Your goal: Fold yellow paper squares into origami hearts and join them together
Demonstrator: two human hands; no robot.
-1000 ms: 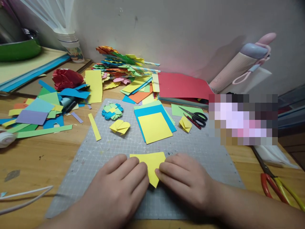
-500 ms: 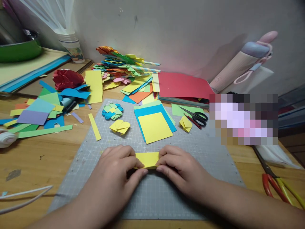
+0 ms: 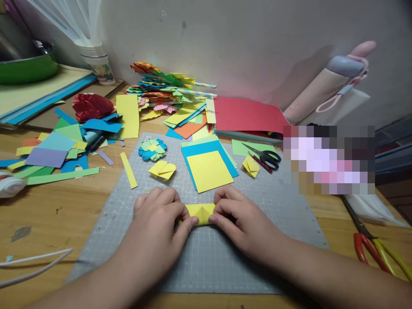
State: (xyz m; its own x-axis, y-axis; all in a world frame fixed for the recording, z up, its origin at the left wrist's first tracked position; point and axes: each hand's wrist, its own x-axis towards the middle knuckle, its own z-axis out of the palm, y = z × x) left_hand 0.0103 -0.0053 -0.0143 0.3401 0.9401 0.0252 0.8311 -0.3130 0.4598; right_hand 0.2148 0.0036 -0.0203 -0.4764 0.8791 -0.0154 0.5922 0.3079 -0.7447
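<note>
A small folded piece of yellow paper [image 3: 202, 211] lies low over the grey cutting mat [image 3: 206, 262], its ends hidden by fingers. My left hand [image 3: 157, 214] pinches its left end, thumb in front. At the right end my right hand [image 3: 236, 216] grips it the same way. A triangular crease shows in the paper's middle. Just beyond are stacked square sheets, yellow [image 3: 210, 171] on top of blue [image 3: 199, 151]. One folded yellow piece [image 3: 162, 171] sits left of the stack, and another folded yellow piece [image 3: 250, 167] sits right of it.
A green and blue paper flower [image 3: 152, 149] and a yellow strip [image 3: 129, 170] lie at left. Black-handled scissors [image 3: 269, 159] rest on the mat's far right; red and yellow scissors [image 3: 373, 240] lie at the right. Paper scraps [image 3: 48, 156] pile up left, near a white cable [image 3: 38, 257].
The yellow paper has turned between my fingers, and a triangular crease now faces me where a plain surface showed before. Both hands have shifted slightly and still hold its ends.
</note>
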